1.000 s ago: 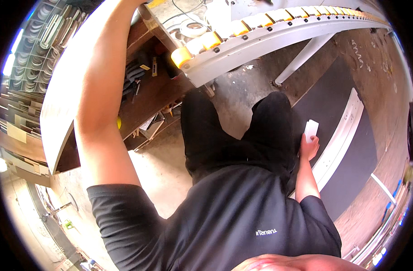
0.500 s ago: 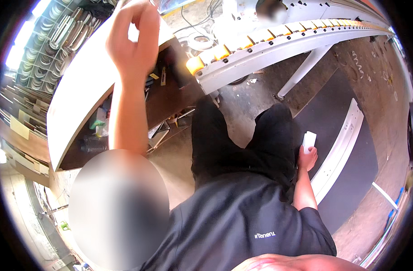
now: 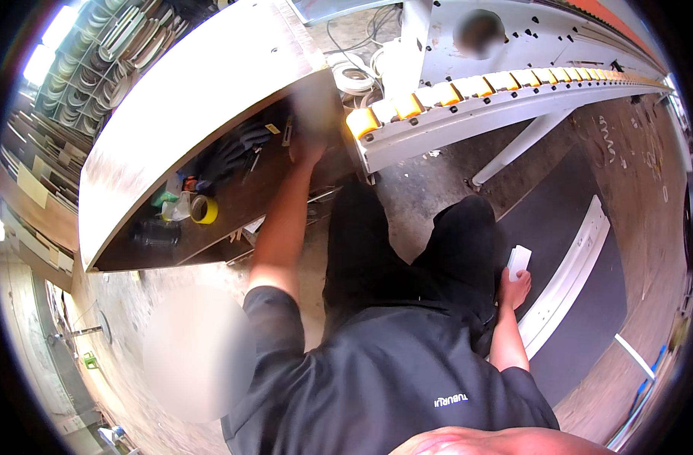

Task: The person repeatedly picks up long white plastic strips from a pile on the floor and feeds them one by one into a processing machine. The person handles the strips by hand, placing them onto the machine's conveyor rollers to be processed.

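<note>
My left hand [image 3: 307,150] reaches into the dark shelf [image 3: 259,208] under the white-topped table, at its right end. Its fingers are blurred and partly hidden there, so whether they hold anything is unclear. Beside them on the shelf lies a slim tool [image 3: 287,130]. Low at my right side, my right hand [image 3: 515,290] is closed around a small white rectangular piece [image 3: 519,258], which sticks out beyond the fingers. A long curved white strip [image 3: 570,277] lies just right of that hand, on a dark board [image 3: 532,189].
The curved white tabletop [image 3: 202,76] overhangs the shelf, where a yellow tape roll [image 3: 211,213] and a dark bottle [image 3: 155,233] lie. A white rail with yellow rollers [image 3: 449,121] runs off to the right, its slanted leg [image 3: 525,144] on the floor. Cables [image 3: 354,47] hang behind.
My left hand has come down from above the tabletop into the shelf below. The right hand keeps the white piece at about the same place. The yellow tape roll has come into sight.
</note>
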`<state>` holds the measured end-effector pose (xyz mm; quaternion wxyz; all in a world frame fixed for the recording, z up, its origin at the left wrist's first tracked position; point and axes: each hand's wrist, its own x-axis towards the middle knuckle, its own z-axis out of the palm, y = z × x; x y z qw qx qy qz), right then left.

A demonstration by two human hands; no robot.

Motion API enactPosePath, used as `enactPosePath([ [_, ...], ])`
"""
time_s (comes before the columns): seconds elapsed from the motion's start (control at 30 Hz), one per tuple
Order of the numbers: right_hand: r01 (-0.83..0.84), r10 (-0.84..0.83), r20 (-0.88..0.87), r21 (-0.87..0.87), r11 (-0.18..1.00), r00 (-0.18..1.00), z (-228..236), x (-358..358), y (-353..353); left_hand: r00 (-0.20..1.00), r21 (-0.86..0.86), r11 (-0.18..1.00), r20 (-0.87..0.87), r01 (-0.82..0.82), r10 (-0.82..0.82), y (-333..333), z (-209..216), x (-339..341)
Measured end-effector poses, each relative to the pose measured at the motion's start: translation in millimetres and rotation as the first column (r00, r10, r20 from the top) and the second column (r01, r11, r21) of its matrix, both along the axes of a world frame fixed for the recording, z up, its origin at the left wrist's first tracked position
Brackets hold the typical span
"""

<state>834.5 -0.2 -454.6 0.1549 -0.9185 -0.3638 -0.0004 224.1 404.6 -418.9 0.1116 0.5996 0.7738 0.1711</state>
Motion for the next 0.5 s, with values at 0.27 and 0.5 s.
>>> enactPosePath([
  [0.27,0.002,-0.002,0.014,-0.03,1.0,1.0,6.9,-8.5,8.3,0.995,0.234,0.972,-0.095,0.003,0.019,79.6,-48.7,-22.5],
  [0.5,-0.022,0.024,0.057,-0.034,0.999,0.998,-7.4,0.6,-0.9,0.996,0.251,0.965,0.015,0.08,-0.087,58.7,-12.4,-2.2],
])
